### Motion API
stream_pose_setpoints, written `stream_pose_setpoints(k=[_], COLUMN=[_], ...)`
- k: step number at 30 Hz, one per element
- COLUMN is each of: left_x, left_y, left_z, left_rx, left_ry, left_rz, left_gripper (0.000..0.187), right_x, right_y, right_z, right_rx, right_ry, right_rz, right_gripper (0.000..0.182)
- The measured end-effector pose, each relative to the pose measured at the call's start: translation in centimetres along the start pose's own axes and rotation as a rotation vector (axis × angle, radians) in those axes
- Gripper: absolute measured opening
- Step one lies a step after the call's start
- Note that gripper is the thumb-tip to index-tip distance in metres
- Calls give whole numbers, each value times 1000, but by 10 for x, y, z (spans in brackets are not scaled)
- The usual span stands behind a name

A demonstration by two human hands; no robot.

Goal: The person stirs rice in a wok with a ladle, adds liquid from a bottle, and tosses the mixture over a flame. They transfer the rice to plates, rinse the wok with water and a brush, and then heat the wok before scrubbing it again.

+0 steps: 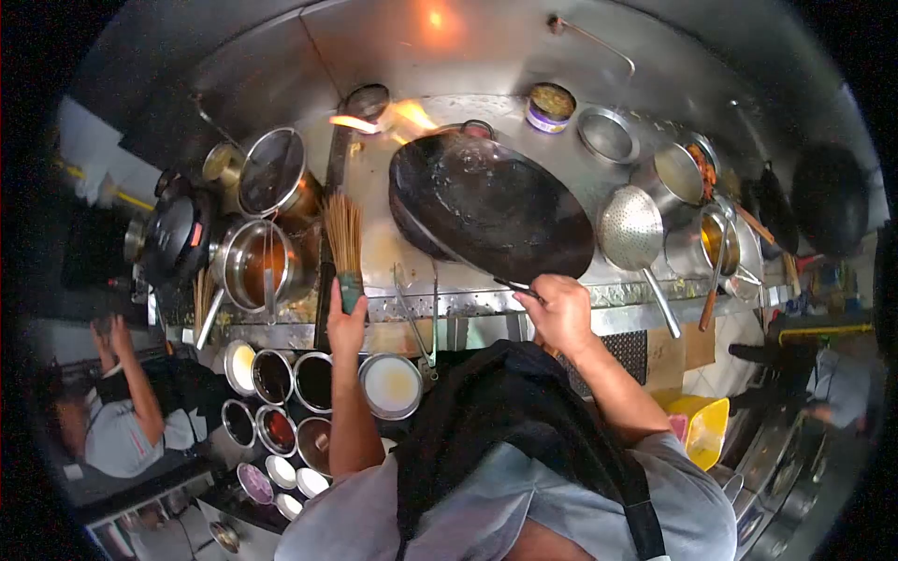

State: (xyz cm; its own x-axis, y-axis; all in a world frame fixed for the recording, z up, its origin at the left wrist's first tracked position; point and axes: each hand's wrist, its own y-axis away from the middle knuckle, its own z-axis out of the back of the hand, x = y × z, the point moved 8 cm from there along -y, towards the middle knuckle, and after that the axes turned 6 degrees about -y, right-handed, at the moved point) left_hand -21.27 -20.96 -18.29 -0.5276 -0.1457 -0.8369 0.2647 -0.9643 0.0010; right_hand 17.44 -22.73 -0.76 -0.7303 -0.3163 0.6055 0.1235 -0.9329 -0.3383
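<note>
A large dark wok [505,201] is tilted over the stove, its inside wet and shiny. My right hand [561,313] is closed around the wok's handle at its near edge. Upright in my left hand [346,327] is a bamboo brush [344,238], gripped by its green-wrapped base, left of the wok. Flames [410,116] rise behind the wok's far left edge. Metal tongs [416,318] rest on the stove's front edge between my hands.
Pots [256,266] stand left; a perforated skimmer [630,227], a ladle [718,271] and more pots [675,176] stand right. Sauce bowls [391,385] sit below my left arm. A co-worker [131,421] is at far left, another person [837,383] at far right.
</note>
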Motion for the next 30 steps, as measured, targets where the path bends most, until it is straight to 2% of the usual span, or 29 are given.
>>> stream_pose_setpoints(k=[3, 4, 6, 9, 11, 13, 14, 15, 17, 19, 21, 22, 25, 26, 27, 29, 30], left_x=[63, 80, 81, 80, 65, 30, 10, 2, -21, -20, -29, -41, -53, -55, -64, -76, -75], left_y=[10, 12, 20, 21, 18, 15, 16, 19, 22, 30, 48, 55, 70, 72, 74, 76, 76], left_z=[-39, -55, -74, -93, -93, -87, -80, -75, -69, -67, -65, -63, -65, -67, -68, -69, -70], left_rx=[97, 191, 396, 530, 604, 593, 505, 509, 415, 378, 493, 420, 373, 318, 315, 342, 344], left_ry=[-375, -478, -681, -810, -869, -805, -765, -772, -704, -658, -607, -525, -373, -332, -330, -161, -95], left_rz=[227, 248, 329, 340, 294, 221, 172, 162, 11, -75, 93, 0, -65, -140, -139, -86, -57], left_gripper=[73, 76, 86, 90, 85, 78, 67, 67, 60, 54, 49, 41, 34, 29, 29, 28, 27], right_x=[-4, -5, -16, -27, -36, -44, -46, -49, -52, -51, -43, -34, -11, -11, -16, -12, -14], right_y=[-6, -6, -4, -5, -7, -9, -11, -12, -16, -17, -19, -21, -21, -20, -19, -17, -17], right_z=[7, 9, 9, 18, 20, 23, 24, 24, 28, 27, 19, 16, -8, -22, -28, -55, -72], right_rx=[-100, -114, -135, -264, -291, -296, -319, -331, -383, -399, -378, -322, -244, -178, -176, -51, 27], right_ry=[-105, -99, -152, -260, -296, -373, -425, -427, -482, -480, -436, -373, -145, -87, -87, -19, -14], right_rz=[-80, -94, -199, -250, -302, -448, -441, -447, -416, -409, -331, -289, -6, 66, 69, 208, 210], right_gripper=[30, 30, 28, 26, 27, 28, 28, 28, 31, 29, 28, 27, 31, 30, 30, 27, 23])
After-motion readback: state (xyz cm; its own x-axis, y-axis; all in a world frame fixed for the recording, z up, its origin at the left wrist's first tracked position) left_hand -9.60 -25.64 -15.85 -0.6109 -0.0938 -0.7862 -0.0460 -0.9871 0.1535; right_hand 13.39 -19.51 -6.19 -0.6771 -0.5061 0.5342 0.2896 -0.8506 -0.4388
